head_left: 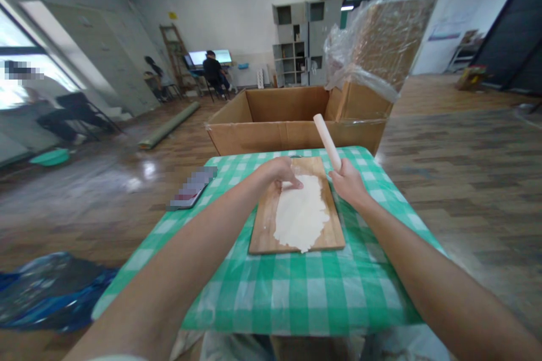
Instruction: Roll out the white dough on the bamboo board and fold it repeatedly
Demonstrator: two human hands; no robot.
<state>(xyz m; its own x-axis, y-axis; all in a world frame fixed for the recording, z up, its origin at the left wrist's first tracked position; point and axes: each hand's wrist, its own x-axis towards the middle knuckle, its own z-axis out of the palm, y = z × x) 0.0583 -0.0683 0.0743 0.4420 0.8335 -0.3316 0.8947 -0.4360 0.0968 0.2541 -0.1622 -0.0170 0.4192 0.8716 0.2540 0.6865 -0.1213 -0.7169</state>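
Note:
My right hand is wrapped around the lower end of a pale rolling pin, which tilts up and away to the left, clear of the dough. A thin, ragged-edged sheet of dough lies flat on a wooden board. Over the far left part of the dough is my left hand, one finger stretched out and touching the surface near its upper edge. The other fingers of that hand are partly hidden, and I see nothing lifted in them.
Under the board is a green checked tablecloth. A phone-like flat object lies at the table's left edge. Beyond the table stands a large open cardboard box. Blue plastic lies on the floor at left. People sit farther back.

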